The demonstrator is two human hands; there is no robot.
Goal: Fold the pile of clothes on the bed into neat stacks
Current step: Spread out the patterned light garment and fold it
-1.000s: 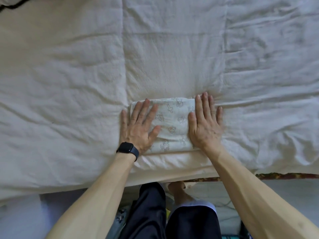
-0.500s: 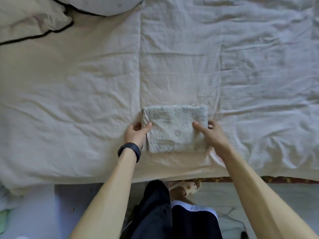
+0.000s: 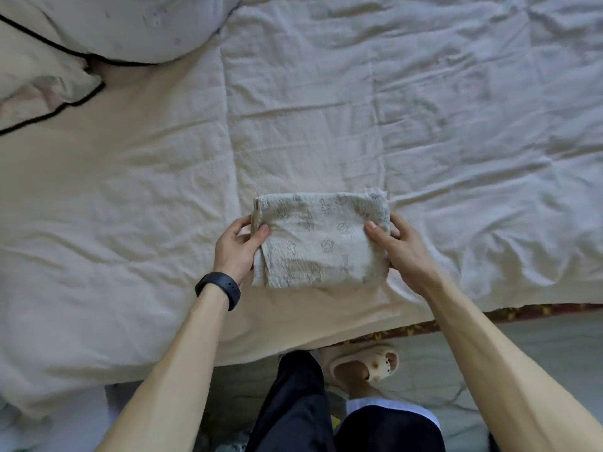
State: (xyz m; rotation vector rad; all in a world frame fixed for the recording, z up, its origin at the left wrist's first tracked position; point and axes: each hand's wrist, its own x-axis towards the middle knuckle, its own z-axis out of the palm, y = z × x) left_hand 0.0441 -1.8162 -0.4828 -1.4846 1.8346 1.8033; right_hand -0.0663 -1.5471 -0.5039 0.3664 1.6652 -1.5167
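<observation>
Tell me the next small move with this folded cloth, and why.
Probably lift the folded cloth off the bed and carry it aside: it is already a compact rectangle, and the left hand and right hand each pinch one end.

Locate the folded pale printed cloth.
Head view, centre: the folded pale printed cloth is near the front edge of the cream bedspread, gripped between the left hand and right hand.

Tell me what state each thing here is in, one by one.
printed cloth: folded into a compact rectangle, held at both ends
left grip: thumb on top, fingers curled round the cloth's left end
right grip: thumb on top, pinching the cloth's right end
quilt: spread flat, wrinkled
pillow: lying on the bed, far left
wristband: worn on left wrist
slipper: worn, on the floor
</observation>
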